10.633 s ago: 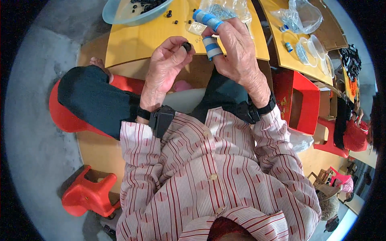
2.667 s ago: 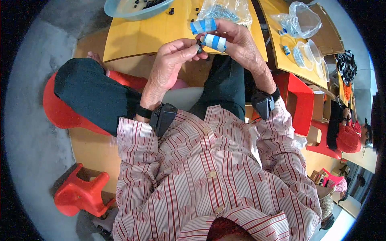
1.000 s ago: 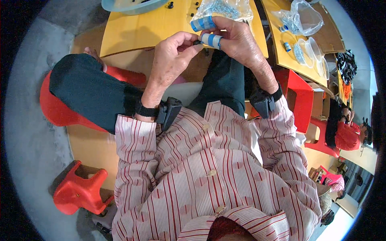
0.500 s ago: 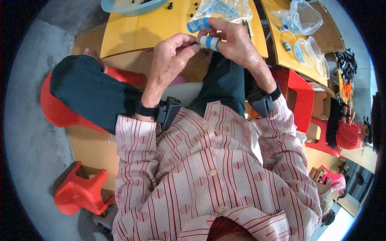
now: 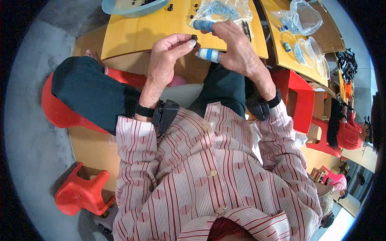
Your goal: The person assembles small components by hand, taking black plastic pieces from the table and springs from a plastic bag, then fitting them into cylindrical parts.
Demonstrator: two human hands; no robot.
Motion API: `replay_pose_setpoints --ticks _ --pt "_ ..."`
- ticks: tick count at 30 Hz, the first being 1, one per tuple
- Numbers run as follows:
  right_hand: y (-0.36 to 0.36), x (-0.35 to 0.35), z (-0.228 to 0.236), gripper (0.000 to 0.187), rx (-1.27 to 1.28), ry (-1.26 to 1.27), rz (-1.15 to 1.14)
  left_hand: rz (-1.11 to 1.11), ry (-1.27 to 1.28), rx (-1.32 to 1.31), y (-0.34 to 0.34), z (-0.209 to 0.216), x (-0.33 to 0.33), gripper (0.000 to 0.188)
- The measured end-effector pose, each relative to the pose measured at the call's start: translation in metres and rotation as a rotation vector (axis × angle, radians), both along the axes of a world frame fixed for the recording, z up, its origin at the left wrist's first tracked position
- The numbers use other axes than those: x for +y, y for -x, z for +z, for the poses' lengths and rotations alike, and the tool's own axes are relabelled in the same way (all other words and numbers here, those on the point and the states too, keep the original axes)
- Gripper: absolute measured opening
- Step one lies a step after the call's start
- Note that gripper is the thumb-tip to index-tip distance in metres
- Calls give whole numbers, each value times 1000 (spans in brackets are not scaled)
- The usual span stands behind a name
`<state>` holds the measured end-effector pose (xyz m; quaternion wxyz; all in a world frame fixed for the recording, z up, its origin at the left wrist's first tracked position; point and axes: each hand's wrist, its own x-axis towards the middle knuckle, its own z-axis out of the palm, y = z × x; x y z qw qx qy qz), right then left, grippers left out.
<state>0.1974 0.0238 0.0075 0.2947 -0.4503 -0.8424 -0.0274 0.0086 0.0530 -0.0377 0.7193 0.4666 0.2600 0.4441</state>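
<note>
My left hand is closed, pinching a small black plastic piece upright between thumb and forefinger just off the table's front edge. Close by on its right is my right hand. Its thumb and forefinger are wrapped in blue and white tape and stand wide apart, with nothing visible between them. Beyond the hands, a clear plastic bag of small silvery metal parts lies on the yellow table. Several more small black pieces are scattered there.
A pale blue basin with black pieces stands at the far left. Dark snips lie beside the bag. On the right table are clear tubs and another bag. Red stools stand around; people sit at far right.
My right thumb and forefinger have spread apart and drawn away from the left fingertips. The black piece, mostly hidden before, now shows in the left pinch.
</note>
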Motion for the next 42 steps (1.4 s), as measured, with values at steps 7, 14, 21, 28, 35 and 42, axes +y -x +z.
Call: replay_pose_setpoints --ticks 7,14,21,28,35,42 --pt "17 -4 -1 49 -111 -84 -35 14 44 6 1 1 0 24" --pt "14 -4 -10 45 -195 -148 -30 -5 30 29 0 2 -1 24" --pt "13 -5 -15 43 -192 -168 -45 -37 37 62 -1 1 -2 26" --pt "18 -9 -15 49 -165 -164 -76 -41 64 40 -2 1 -4 27" --pt "17 -10 -22 50 -122 -177 -76 -23 90 32 -6 -2 -6 24" --pt "14 -7 -27 45 -49 -179 -34 -34 111 -4 -6 -1 -7 22"
